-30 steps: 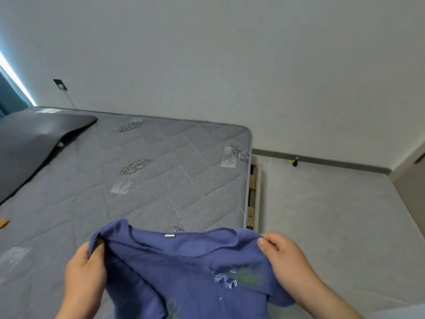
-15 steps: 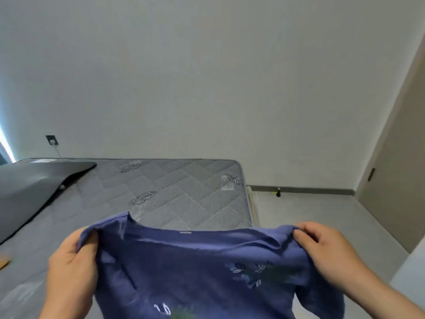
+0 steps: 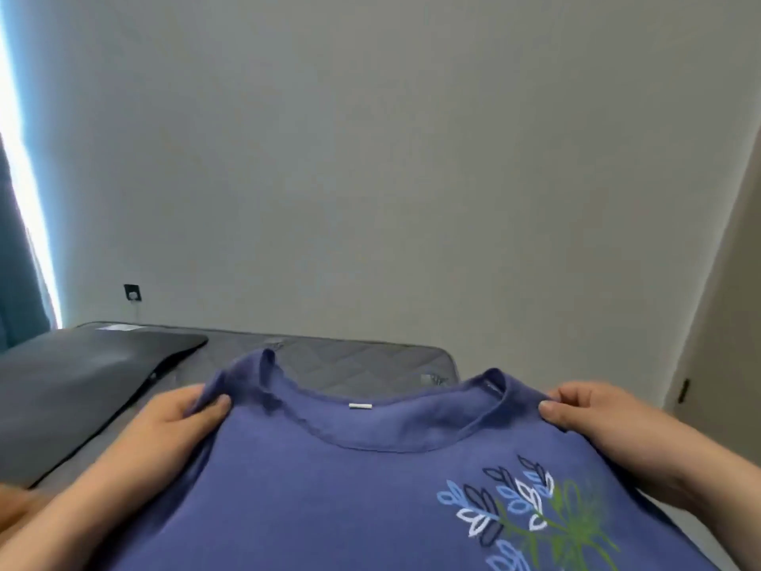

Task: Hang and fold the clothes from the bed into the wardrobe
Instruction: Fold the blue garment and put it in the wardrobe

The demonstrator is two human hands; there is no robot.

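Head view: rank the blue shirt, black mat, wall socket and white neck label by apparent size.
1. The blue shirt, though it is held nearest the camera, which inflates it.
2. The black mat on the bed.
3 and 4. The wall socket and white neck label: both tiny, too alike to rank.

A pale wall (image 3: 370, 158) is filling most of what I am seeing. Daylight (image 3: 24, 179) is coming in at the left, beside a teal curtain (image 3: 16, 290). A dark pad (image 3: 82, 377) is lying on the grey quilted mattress (image 3: 362, 360), under a black socket (image 3: 132, 292). A beige door (image 3: 724, 323) is standing at the right.
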